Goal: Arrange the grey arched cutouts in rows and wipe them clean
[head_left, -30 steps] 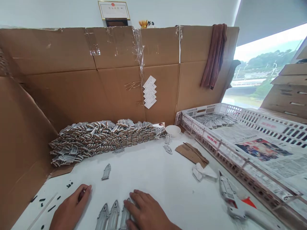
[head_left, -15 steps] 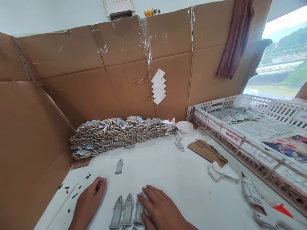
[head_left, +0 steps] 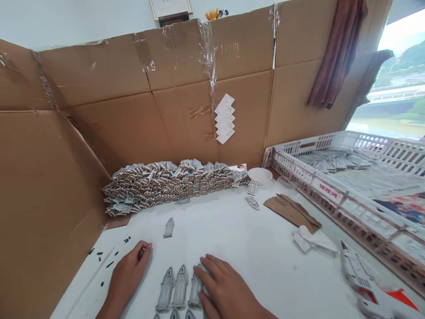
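Resting open on a row of grey arched cutouts (head_left: 181,288) on the white table (head_left: 239,230), the right hand (head_left: 224,285) is touching the rightmost one, while the left hand (head_left: 128,274) is sitting curled beside them, and I cannot tell whether it grips anything; one loose cutout (head_left: 169,227) is lying beyond, and a long stacked pile (head_left: 166,186) is banking against the far cardboard wall (head_left: 109,119).

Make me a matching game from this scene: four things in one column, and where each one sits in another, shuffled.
Things:
1. Right hand
2. Small white bowl
3. Reddish-brown cloth
4. White paper cards

Places:
A. Draped over the top of the cardboard wall
B. Resting on the arched grey pieces
C. In a strip on the cardboard wall
D. Just past the right end of the stacked pile

Pairs: 1-B, 2-D, 3-A, 4-C.
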A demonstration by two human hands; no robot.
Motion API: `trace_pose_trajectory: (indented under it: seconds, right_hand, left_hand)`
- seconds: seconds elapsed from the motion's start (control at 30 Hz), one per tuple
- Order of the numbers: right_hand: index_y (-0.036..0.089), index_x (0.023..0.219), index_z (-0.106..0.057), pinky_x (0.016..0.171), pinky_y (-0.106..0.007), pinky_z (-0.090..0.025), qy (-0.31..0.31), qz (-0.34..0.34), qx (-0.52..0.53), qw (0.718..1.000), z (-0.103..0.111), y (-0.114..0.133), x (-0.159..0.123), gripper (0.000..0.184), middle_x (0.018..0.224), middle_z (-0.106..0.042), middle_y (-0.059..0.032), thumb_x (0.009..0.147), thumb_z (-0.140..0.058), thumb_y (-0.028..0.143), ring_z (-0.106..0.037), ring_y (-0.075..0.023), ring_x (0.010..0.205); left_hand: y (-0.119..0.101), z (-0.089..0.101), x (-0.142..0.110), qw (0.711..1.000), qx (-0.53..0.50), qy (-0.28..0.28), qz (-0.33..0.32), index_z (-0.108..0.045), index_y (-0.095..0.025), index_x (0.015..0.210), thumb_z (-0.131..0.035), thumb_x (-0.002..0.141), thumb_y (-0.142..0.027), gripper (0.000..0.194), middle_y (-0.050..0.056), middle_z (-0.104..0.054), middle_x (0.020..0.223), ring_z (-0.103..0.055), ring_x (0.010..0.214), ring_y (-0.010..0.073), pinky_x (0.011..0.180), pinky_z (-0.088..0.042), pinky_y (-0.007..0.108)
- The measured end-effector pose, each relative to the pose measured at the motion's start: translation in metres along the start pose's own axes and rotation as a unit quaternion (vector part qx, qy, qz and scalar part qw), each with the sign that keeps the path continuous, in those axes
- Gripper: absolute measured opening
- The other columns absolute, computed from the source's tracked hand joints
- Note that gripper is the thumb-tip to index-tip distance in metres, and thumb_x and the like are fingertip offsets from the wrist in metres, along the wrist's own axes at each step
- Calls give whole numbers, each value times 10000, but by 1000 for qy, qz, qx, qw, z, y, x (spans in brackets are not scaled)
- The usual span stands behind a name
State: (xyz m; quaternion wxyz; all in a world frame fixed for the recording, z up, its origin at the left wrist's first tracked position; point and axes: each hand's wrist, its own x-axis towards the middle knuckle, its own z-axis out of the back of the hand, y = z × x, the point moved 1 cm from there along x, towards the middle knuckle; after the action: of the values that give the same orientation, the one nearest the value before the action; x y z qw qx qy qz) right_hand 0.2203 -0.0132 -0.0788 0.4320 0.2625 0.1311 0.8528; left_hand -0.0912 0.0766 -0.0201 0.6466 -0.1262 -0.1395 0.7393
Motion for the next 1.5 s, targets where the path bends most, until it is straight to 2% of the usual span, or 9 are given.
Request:
trace_pose_trajectory:
  seconds: [0.17,0.3,0.43,0.57,0.77,1.03,1.2,1.33,1.5]
  right_hand:
    - [217,1474,-643,1162,-465,-537,-39,2,-12,999,-8,-5,-2,457,1488,-676,-127,1029,-548,269,-630,-336,1382]
    - [238,1438,-667,1141,-448,-545,-56,11,0,998,-4,-6,-3,417,1450,-708,-101,1029,-584,233,-645,-323,1355]
    - [255,1379,-711,1177,-436,-504,-61,-22,45,997,11,2,-4,359,1422,-725,-83,1038,-630,336,-634,-304,1355]
    - [204,1441,-688,1218,-466,-459,15,-66,58,996,35,15,2,531,1472,-688,-107,980,-728,465,-555,-335,1439]
    - [163,1288,-768,1127,-483,-510,120,-82,-14,989,65,31,24,435,1364,-729,-138,996,-720,483,-613,-353,1310]
    - [120,1322,-734,1096,-448,-516,191,-77,-74,976,74,47,31,496,1323,-704,-170,991,-729,489,-618,-346,1248]
    - [130,1451,-649,1083,-478,-523,213,-45,-99,971,80,44,25,569,1371,-658,-180,1005,-709,478,-602,-356,1255]
    - [134,1445,-643,1045,-489,-544,204,-11,-99,974,75,35,25,558,1326,-656,-188,1029,-678,505,-616,-347,1221]
    - [150,1443,-644,1029,-488,-559,131,8,-69,989,84,23,21,580,1281,-687,-179,1021,-676,547,-660,-331,1191]
  left_hand:
    - [-1,0,0,1000,5,5,0,-567,-291,955,-285,1041,-638,456,-19,-664,825,-618,774,185,682,-385,243]
    - [-4,1,-1,1000,10,10,4,-566,-286,958,-276,1045,-636,463,-18,-658,828,-613,774,184,689,-381,253]
    - [-5,2,0,1000,25,3,-4,-589,-276,972,-299,1051,-589,434,-7,-677,849,-616,786,188,685,-362,262]
    - [-7,1,-1,999,34,-15,-21,-606,-267,966,-344,1051,-563,404,0,-686,847,-615,784,190,685,-342,270]
    - [-14,1,-4,999,41,-17,-22,-605,-279,955,-374,1025,-571,379,3,-689,862,-608,799,210,672,-305,289]
    - [-22,3,-13,998,39,-23,-34,-595,-276,965,-361,1004,-535,352,25,-711,889,-630,822,244,678,-283,313]
    - [-21,-1,-11,999,33,-25,-28,-619,-277,990,-380,989,-547,360,42,-733,947,-645,869,267,684,-276,328]
    - [-22,-3,-10,998,38,-32,-36,-635,-278,993,-386,981,-535,358,47,-745,965,-652,879,275,677,-281,337]
    - [-23,-3,-11,998,37,-34,-27,-652,-282,984,-403,961,-533,354,42,-746,951,-645,857,276,676,-293,343]
